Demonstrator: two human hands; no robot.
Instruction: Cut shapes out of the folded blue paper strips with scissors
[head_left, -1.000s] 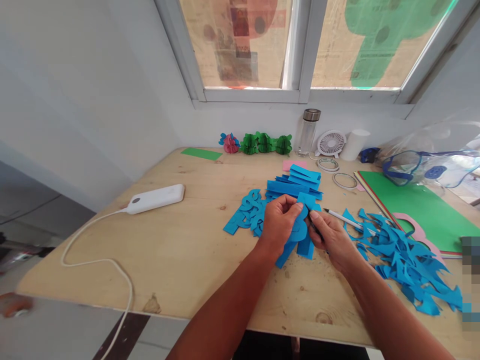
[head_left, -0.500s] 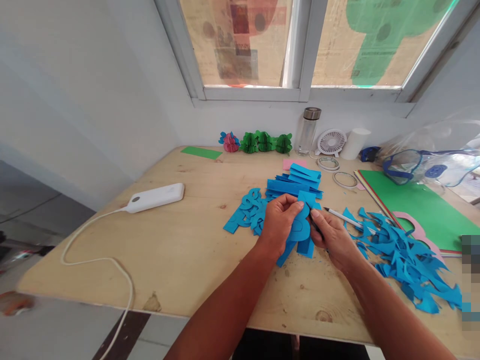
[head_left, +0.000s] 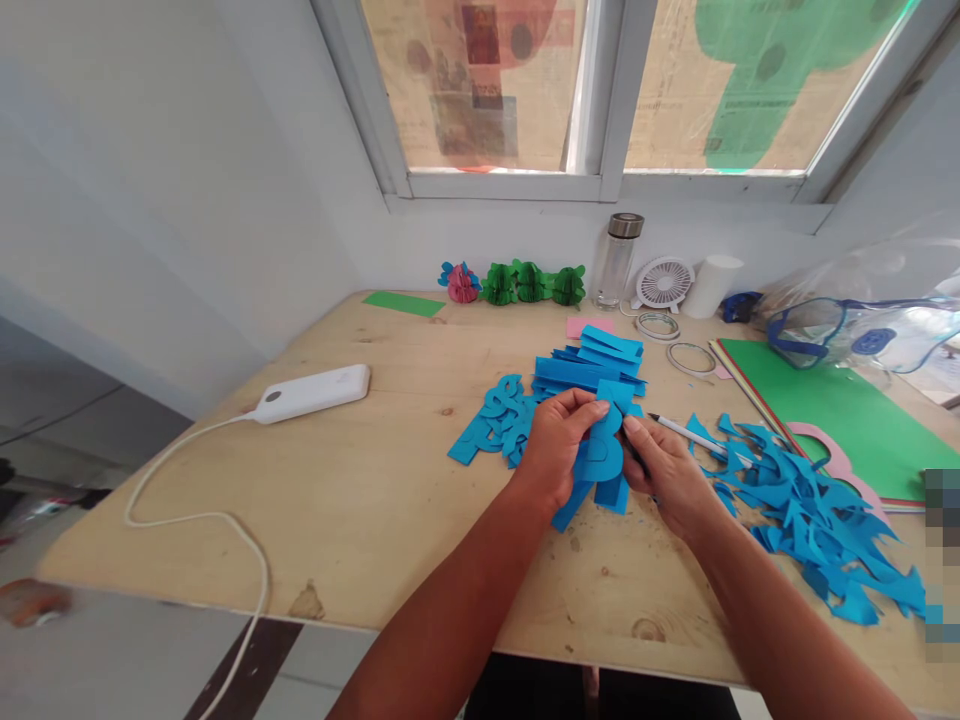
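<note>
Between my hands is a piece of blue paper (head_left: 602, 455) with a curved cut edge and a drawn outline. My left hand (head_left: 551, 440) pinches it from the left, thumb on top. On its right edge, my right hand (head_left: 664, 460) is closed round small dark scissors (head_left: 636, 462), mostly hidden by the fingers. Folded blue paper strips (head_left: 574, 375) lie just beyond my hands. Left of them is a pile of cut-out curly blue shapes (head_left: 499, 420). Blue paper scraps (head_left: 806, 510) are heaped to the right, with a white pencil (head_left: 686, 433) partly among them.
A white power bank (head_left: 315, 393) with a cable lies at left. Along the wall stand paper ornaments (head_left: 529, 283), a glass bottle (head_left: 619, 265) and a small fan (head_left: 664, 284). Tape rings (head_left: 690, 360) lie before them. Green paper sheets (head_left: 847, 410) and goggles (head_left: 862, 335) are at right.
</note>
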